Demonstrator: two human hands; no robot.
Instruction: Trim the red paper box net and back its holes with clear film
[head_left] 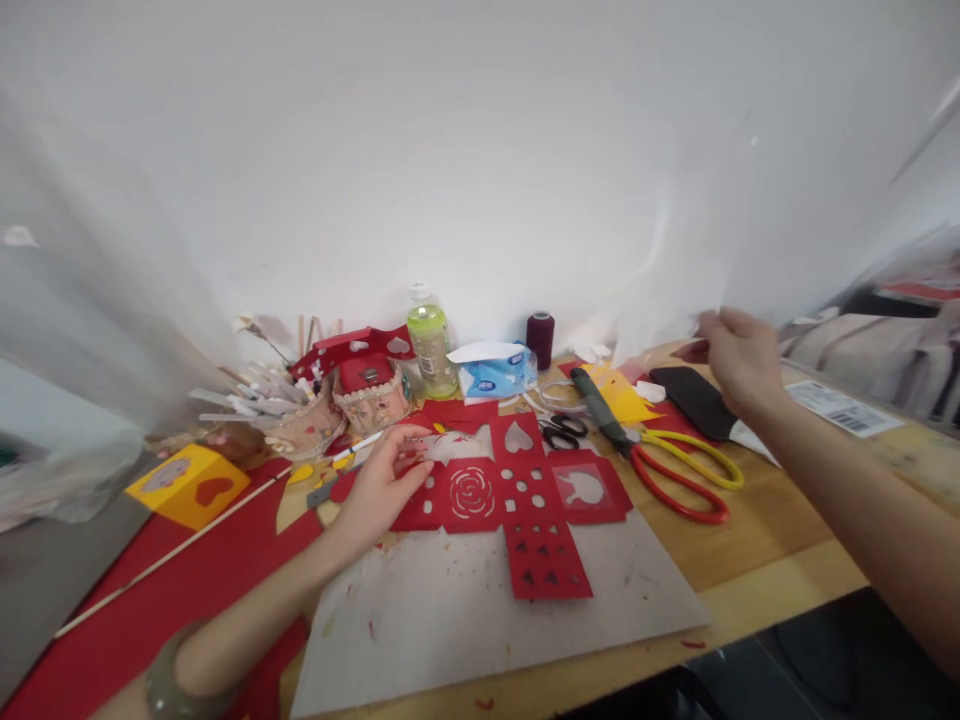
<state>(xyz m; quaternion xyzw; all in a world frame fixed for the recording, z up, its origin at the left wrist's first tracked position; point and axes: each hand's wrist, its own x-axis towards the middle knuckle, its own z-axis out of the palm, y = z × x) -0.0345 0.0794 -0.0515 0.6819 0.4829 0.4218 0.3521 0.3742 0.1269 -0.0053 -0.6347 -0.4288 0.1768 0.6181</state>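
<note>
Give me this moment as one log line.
left hand: on flat red cross-shaped cut-out card | right hand: raised, seemingly pinching clear plastic film | beneath card: grey rectangular board

L hand [390, 478] hiding part of the red cutout's L panel [436, 512]! R hand [741, 362] fingertips blurry, can't tell what's pinched, if anything; forearm cut by R edge. Label [844, 408] print too sm. to read.

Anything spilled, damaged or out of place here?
Just litter: two small red scraps lie loose on the wooden table near its front edge, and specks dot the gray board. The red cut-out has patterned openings that look deliberate. The green bottle stands upright; no spill shows.
</note>
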